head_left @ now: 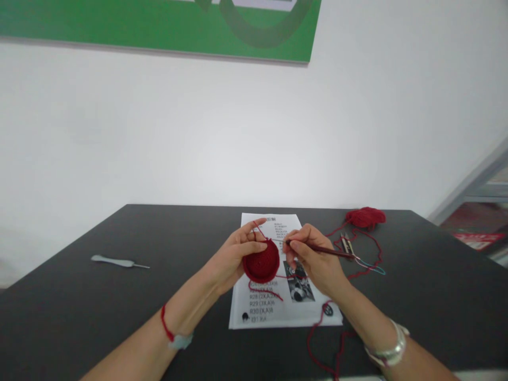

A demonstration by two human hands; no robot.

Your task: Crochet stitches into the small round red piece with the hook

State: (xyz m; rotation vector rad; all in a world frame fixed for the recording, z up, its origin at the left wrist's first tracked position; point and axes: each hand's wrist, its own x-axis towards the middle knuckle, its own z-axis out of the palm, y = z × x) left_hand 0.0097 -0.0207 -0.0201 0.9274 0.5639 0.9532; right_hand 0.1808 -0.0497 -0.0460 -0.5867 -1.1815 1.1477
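Within our left hand [233, 251] we pinch the round red crochet piece [261, 263]; just beside it, our right hand [317, 264] grips the crochet hook [331, 250], its tip at the piece's upper edge. Beneath both hands, printed paper [296, 316] lies on the counter [186, 233].

From the head at the near side, the one camera faces forward and slightly down, over the close dark table [166, 238] to the white wall [159, 132] beyond its far edge.
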